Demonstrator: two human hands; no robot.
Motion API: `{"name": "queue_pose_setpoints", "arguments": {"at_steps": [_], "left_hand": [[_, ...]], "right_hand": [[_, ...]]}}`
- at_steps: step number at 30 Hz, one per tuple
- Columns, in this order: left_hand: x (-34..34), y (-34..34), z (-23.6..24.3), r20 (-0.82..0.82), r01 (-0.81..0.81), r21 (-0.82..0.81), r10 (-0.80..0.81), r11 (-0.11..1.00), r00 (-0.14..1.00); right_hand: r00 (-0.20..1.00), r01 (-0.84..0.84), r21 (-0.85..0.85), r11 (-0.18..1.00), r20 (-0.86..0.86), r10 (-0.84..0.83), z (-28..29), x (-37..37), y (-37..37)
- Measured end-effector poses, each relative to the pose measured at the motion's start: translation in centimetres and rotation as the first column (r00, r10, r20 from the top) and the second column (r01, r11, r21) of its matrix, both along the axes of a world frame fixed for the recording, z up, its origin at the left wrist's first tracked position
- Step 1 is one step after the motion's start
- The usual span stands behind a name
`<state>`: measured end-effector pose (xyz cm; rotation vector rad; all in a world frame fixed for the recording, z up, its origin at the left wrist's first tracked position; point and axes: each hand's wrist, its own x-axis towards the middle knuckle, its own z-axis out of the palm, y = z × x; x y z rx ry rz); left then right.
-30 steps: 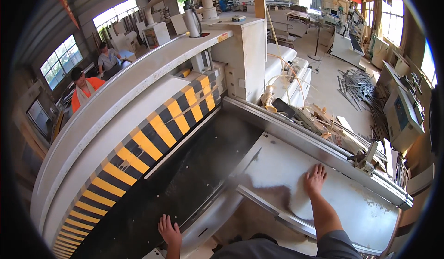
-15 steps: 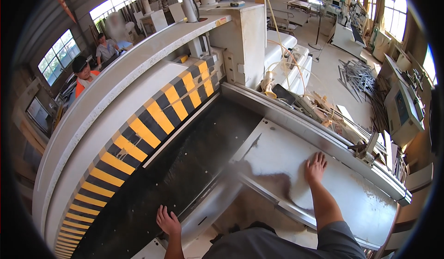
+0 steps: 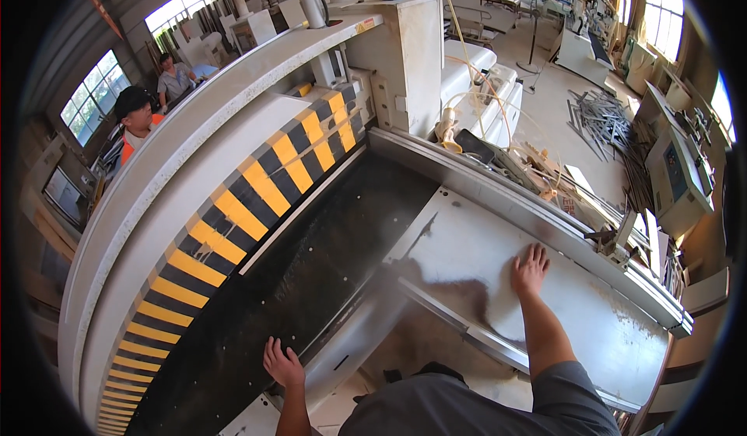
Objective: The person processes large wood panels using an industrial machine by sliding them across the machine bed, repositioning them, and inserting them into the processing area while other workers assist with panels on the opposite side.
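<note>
My right hand (image 3: 531, 270) lies palm down with fingers stretched out on the pale metal side table (image 3: 591, 311), and it holds nothing. At the lower left, my left hand (image 3: 284, 363) rests with fingers spread at the near edge of the black machine bed (image 3: 311, 257). Nothing shows in that hand either. A yellow-and-black striped beam (image 3: 241, 202) runs along the far side of the bed. On the right, a long metal fence (image 3: 498, 198) meets the bed's far end and borders the side table.
Behind the beam stands a person in an orange vest (image 3: 136, 124), and farther back another person in grey (image 3: 173, 78). Beyond the fence lie wood offcuts (image 3: 576, 214) and a heap of dark strips (image 3: 603, 124). A control cabinet (image 3: 677, 175) stands at the right.
My view has shifted slightly. Both hands stay in nearly the same places on the machine. The person in the orange vest has turned their head.
</note>
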<state>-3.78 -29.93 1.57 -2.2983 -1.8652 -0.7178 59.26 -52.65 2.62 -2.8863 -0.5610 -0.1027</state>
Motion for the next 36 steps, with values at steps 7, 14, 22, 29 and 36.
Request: {"name": "queue_pose_setpoints", "arguments": {"at_steps": [7,14,22,29,36], "left_hand": [[0.0,0.1,-0.1,-0.015,-0.01,-0.023,0.01,1.0,1.0],[0.1,0.2,-0.1,-0.016,-0.019,-0.02,0.019,1.0,1.0],[0.1,0.2,1.0,-0.016,-0.02,-0.028,0.019,0.999,1.0],[-0.5,0.5,5.3,-0.025,-0.024,-0.03,0.023,0.999,0.999],[-0.8,0.8,8.0,-0.035,-0.01,-0.019,0.009,1.0,0.999]], "right_hand": [[1.0,0.007,0.001,1.0,-0.002,-0.007,-0.4,0.1,-0.3],[1.0,0.001,0.002,1.0,0.006,-0.001,-0.4,0.2,-0.3],[1.0,0.011,-0.008,1.0,-0.019,-0.011,0.9,-0.1,-0.2],[0.999,0.011,-0.012,1.0,-0.049,-0.012,4.7,-0.7,0.1],[1.0,0.011,-0.018,1.0,-0.025,-0.011,6.5,-0.9,0.3]]}}
